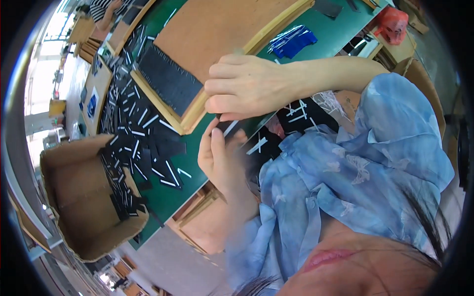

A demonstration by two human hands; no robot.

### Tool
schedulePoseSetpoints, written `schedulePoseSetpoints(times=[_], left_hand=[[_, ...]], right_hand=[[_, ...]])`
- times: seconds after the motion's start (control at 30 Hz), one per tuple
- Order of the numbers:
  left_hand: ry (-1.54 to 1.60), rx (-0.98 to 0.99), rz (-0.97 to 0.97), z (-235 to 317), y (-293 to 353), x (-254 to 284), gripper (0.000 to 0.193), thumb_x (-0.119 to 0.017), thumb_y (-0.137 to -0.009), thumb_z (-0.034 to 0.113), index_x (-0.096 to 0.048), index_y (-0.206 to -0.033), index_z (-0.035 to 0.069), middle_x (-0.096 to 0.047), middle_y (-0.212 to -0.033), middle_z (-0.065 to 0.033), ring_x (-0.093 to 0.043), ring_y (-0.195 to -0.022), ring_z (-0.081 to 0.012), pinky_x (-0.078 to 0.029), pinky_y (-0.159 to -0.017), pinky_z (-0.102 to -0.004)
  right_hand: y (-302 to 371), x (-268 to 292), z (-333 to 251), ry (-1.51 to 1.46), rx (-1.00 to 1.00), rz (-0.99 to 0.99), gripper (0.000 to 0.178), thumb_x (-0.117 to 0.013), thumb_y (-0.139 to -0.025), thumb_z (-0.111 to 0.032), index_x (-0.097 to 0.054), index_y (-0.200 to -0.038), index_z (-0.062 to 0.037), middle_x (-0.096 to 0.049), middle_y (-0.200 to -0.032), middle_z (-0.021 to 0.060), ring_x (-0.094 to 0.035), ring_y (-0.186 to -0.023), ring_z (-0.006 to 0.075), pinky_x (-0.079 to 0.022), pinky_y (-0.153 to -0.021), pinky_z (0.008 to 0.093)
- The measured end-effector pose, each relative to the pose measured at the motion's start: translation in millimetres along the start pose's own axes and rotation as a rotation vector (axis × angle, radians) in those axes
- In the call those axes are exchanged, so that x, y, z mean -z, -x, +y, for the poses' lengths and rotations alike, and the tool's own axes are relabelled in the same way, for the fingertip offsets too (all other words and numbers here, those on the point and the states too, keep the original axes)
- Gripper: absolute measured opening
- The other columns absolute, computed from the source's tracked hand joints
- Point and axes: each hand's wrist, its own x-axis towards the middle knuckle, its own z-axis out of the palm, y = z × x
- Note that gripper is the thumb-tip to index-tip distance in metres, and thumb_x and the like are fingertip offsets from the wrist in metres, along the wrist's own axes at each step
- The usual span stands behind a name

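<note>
Between my two hands is a small black flat piece (228, 127) with a white strip along it. My left hand (217, 155) pinches the piece between thumb and fingers, and part of that hand is blurred. Just above it my right hand (247, 85) is closed with its fingers curled under, back of the hand up, at the upper end of the same piece. Its fingertips are mostly hidden. Both hands are over the near edge of a wooden-framed board (197, 109), which has a brown surface (212, 34) and a black fringed sheet (170, 81) on it.
Many black pieces with white strips (143, 118) lie heaped on the green table (190, 170), some spilling into a cardboard box (74, 187) at the left. A blue bundle (294, 40) lies beyond the frame. More black pieces (301, 113) rest by my lap. Another person (106, 12) sits far left.
</note>
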Motion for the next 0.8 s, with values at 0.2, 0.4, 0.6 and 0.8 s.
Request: schedulePoseSetpoints(times=[0.2, 0.4, 0.6, 0.8], left_hand=[[-0.010, -0.001, 0.033, -13, -3, 17, 0.029, -0.048, -0.095, 0.014, -0.056, -0.110, -0.009, -0.063, -0.088, -0.0132, -0.060, -0.067, -0.0129, -0.049, -0.058, -0.0216], [0.010, 0.030, 0.026, -26, -1, 24, 0.027, -0.049, -0.094, 0.013, -0.057, -0.109, -0.008, -0.064, -0.089, -0.0138, -0.060, -0.064, -0.0141, -0.048, -0.054, -0.0223], [-0.110, -0.171, 0.299, -24, -11, 35, 0.025, -0.050, -0.093, 0.011, -0.055, -0.112, -0.005, -0.063, -0.085, -0.0137, -0.060, -0.062, -0.0157, -0.051, -0.055, -0.0227], [-0.101, -0.168, 0.321, -27, -8, 41, 0.027, -0.050, -0.093, 0.015, -0.053, -0.110, -0.006, -0.063, -0.083, -0.0153, -0.060, -0.063, -0.0175, -0.051, -0.055, -0.0238]], right_hand=[[27, -2, -4, -0.064, 0.145, -0.039, 0.019, -0.065, -0.070, -0.023, -0.051, -0.076, -0.0111, -0.049, -0.076, 0.0023, -0.052, -0.075, 0.0204, -0.041, -0.063, 0.0325], [30, 6, -6, -0.063, 0.153, -0.203, 0.017, -0.060, -0.070, -0.022, -0.050, -0.078, -0.0107, -0.048, -0.077, 0.0031, -0.051, -0.078, 0.0203, -0.040, -0.065, 0.0322], [68, 14, -9, -0.364, -0.095, -0.502, 0.024, -0.063, -0.072, -0.014, -0.057, -0.094, -0.0104, -0.050, -0.087, 0.0045, -0.050, -0.083, 0.0218, -0.041, -0.070, 0.0324], [80, 2, 33, -0.406, -0.469, -0.329, 0.025, -0.075, -0.068, -0.015, -0.064, -0.089, -0.0075, -0.054, -0.091, 0.0053, -0.058, -0.074, 0.0247, -0.046, -0.060, 0.0344]])
